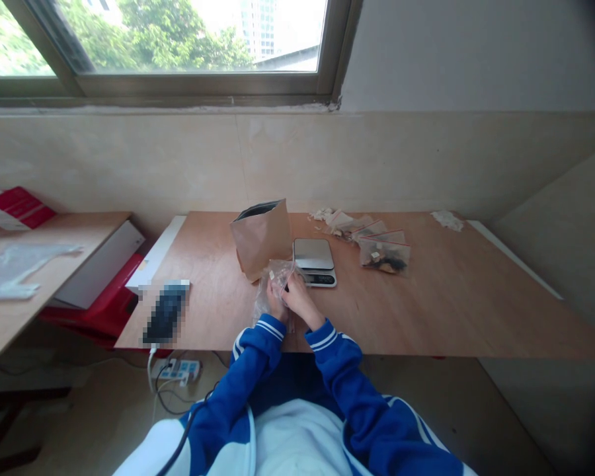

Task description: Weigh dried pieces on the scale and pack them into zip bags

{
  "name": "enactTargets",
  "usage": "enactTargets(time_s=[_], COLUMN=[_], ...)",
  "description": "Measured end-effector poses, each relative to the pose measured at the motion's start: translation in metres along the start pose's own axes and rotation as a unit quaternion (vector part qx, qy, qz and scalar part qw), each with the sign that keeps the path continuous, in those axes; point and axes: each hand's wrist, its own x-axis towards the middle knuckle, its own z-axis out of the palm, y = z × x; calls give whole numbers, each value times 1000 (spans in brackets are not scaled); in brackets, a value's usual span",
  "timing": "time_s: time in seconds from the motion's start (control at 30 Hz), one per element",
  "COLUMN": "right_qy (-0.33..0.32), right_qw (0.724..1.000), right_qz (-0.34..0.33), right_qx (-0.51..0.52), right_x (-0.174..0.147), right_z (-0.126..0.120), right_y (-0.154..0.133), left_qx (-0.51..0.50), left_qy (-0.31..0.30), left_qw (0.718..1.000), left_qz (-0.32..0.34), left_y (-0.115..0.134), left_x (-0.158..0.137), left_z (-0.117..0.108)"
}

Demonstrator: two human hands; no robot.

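Observation:
My left hand (276,305) is closed on a clear plastic bag (281,270) near the table's front edge. My right hand (300,297) meets it there, fingers closed at the same bag; a small dark bit shows by its fingertips, too small to name. More clear plastic lies crumpled beside and under my left hand. Just beyond my right hand stands a digital kitchen scale (313,254) with a bare silver plate and a dark display. A brown kraft paper bag (264,238) stands upright behind my left hand, its top open.
Several zip bags (384,255) with dark and tan dried pieces lie right of the scale. White scraps (322,214) and a crumpled white piece (447,221) lie farther back. A phone (166,314) with a cable is at left, a power strip (178,370) below.

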Motion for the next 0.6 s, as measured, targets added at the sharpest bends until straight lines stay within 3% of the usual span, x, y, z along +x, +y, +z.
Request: enactTargets(time_s=[0.4,0.6], right_qy=[118,173], right_qw=[974,951], right_qz=[20,25], right_qx=[193,256], right_x=[-9,-5], right_z=[-11,-23], right_y=[-16,-32], left_qx=[-25,-44], left_qy=[5,4], left_qw=[1000,999], left_qz=[15,-31], left_y=[10,14], left_x=[-4,-4], left_z=[2,6])
